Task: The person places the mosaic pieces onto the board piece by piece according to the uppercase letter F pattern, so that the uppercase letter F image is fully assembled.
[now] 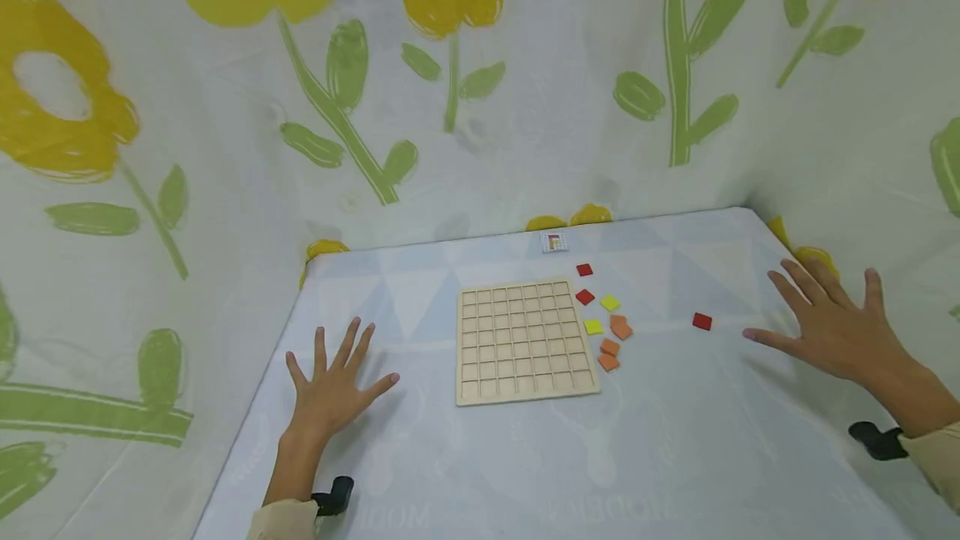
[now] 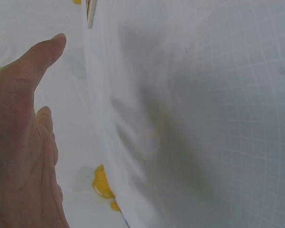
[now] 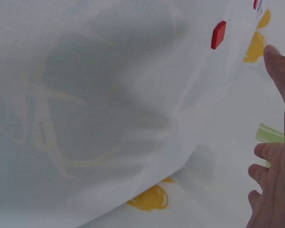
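A square wooden grid board [image 1: 525, 342] lies on the covered table, its cells bare. Along its right side are scattered red tiles [image 1: 585, 297], yellow tiles [image 1: 610, 303] and orange tiles [image 1: 609, 347]. Farther right, a single red tile [image 1: 702, 321] lies apart; the same red tile [image 3: 218, 35] shows in the right wrist view. My left hand [image 1: 330, 390] hovers left of the board, fingers spread, holding nothing. My right hand [image 1: 843, 327] hovers right of the lone red tile, fingers spread and touching nothing.
A small printed card [image 1: 554, 242] lies near the table's back edge, behind the board. A pale patterned cloth [image 1: 420, 473] covers the table. Flower-printed curtains [image 1: 525, 165] surround the back and sides closely.
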`<state>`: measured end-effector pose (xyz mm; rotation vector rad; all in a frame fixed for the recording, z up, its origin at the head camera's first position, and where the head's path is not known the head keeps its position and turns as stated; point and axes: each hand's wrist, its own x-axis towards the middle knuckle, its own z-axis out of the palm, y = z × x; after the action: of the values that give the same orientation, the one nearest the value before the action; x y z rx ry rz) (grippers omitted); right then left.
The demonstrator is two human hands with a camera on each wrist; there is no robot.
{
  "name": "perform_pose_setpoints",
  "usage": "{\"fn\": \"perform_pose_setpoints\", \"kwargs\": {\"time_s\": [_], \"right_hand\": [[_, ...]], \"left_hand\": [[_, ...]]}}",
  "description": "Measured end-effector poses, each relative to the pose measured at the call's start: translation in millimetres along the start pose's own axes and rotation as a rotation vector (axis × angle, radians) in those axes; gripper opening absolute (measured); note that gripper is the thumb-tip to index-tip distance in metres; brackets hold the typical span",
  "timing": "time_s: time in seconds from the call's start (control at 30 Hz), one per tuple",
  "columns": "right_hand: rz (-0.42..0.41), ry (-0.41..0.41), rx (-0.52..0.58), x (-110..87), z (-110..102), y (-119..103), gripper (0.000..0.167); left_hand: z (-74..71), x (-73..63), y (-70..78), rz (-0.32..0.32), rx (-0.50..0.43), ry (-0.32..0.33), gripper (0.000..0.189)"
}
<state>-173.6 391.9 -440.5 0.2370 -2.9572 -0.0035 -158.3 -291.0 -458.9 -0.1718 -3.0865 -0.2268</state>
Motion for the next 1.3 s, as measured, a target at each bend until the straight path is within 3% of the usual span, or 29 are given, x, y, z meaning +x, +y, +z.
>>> {"fn": "perform_pose_setpoints", "kwargs": {"time_s": [0.13, 0.27, 0.4, 0.73, 1.03, 1.3], "right_hand": [[0.007, 0.0, 0.019, -1.9, 0.1, 1.0, 0.108], [-0.024, 0.047, 0.084, 1.0, -0.9, -7.1, 0.094], [-0.065, 0.084, 0.137, 9.2, -4.3, -29.4, 0.075], [-0.188, 0.128, 0.292, 38.4, -6.6, -96.9, 0.05], [-0.21, 0.044, 0.304, 64.4, -1.2, -125.5, 0.048], [-0.216, -0.006, 0.316, 78.2, 1.6, -138.1, 0.046]], "left_hand": [[-0.3, 2.6, 3.7, 0.011, -0.012, 0.009, 0.097], [0.4, 8.9, 13.8, 0.035, -0.052, 0.032, 0.094], [4.5, 18.4, 33.2, 0.073, -0.12, 0.038, 0.09], [18.8, 39.9, 74.4, 0.182, -0.29, 0.058, 0.08], [45.0, 53.1, 92.4, 0.209, -0.409, 0.057, 0.075], [56.2, 43.7, 96.1, 0.205, -0.429, 0.049, 0.066]]}}
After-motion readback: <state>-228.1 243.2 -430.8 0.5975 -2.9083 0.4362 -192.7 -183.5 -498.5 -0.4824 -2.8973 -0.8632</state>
